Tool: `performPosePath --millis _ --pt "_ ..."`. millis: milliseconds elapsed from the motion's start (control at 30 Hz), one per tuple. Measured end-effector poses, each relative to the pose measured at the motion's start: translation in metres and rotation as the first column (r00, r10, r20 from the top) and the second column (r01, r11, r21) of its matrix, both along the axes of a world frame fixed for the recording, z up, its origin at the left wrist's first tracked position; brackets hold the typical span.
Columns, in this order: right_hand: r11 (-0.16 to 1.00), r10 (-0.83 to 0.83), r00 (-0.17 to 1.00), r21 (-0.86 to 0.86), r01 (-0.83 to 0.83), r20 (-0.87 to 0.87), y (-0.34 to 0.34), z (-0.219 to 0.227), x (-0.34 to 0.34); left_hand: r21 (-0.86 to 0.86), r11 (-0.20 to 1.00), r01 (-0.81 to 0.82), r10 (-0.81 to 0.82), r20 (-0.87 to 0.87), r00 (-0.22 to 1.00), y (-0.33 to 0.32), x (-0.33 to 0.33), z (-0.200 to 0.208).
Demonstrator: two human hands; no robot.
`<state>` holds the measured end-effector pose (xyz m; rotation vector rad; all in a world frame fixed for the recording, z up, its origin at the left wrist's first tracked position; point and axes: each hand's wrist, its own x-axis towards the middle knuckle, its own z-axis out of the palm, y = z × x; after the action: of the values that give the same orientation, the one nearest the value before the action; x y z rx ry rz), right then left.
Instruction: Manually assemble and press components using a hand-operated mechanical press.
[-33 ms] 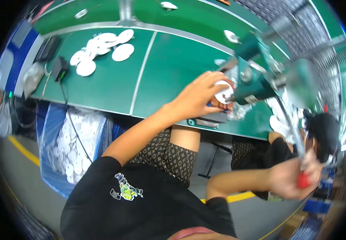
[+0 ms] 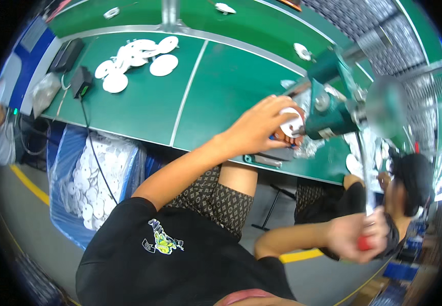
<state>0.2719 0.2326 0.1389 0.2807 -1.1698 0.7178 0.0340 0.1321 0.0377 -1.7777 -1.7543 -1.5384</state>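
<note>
While you work at the green bench (image 2: 144,109), which fills the upper half of frame, most room to move is on its left: bare green between the centre seam and the disc pile. Right side is crowded.

Blue bag (image 2: 73,168) hanging off the bench's near edge, lower left, is full of white discs. Can't tell whether those are finished or raw stock.

Green press (image 2: 328,109), centre right, stands close to the near edge; its long lever (image 2: 361,168) runs down toward lower right, across a seated co-worker (image 2: 410,178) at right. Little clearance there.

Loose pile of discs (image 2: 139,56) sits upper left, well apart from the press.

Your left hand (image 2: 259,125) is curled around one white disc (image 2: 290,122), pressing it against the press head. Looks seated or nearly so; the contact point is hidden by your fingers.

Your right hand (image 2: 356,234) is closed around the red lever knob (image 2: 364,244), lower right.

Judgement: mid-cycle on one piece, disc loaded, pressing stroke in hand. Plenty of discs on bench and in bag suggests the batch is far from over.
</note>
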Motion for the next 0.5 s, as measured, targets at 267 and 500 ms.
performPosePath --millis 267,500 --pt "0.864 0.485 0.837 0.01 -0.504 0.254 0.032 0.045 -0.015 -0.003 0.989 -0.149 0.148 -0.097 0.984 -0.008 -0.003 -0.011" --pt "0.998 -0.018 0.961 -0.055 0.035 0.276 -0.001 -0.021 -0.082 0.155 0.97 -0.189 0.2 -0.061 0.978 -0.05 0.027 -0.002"
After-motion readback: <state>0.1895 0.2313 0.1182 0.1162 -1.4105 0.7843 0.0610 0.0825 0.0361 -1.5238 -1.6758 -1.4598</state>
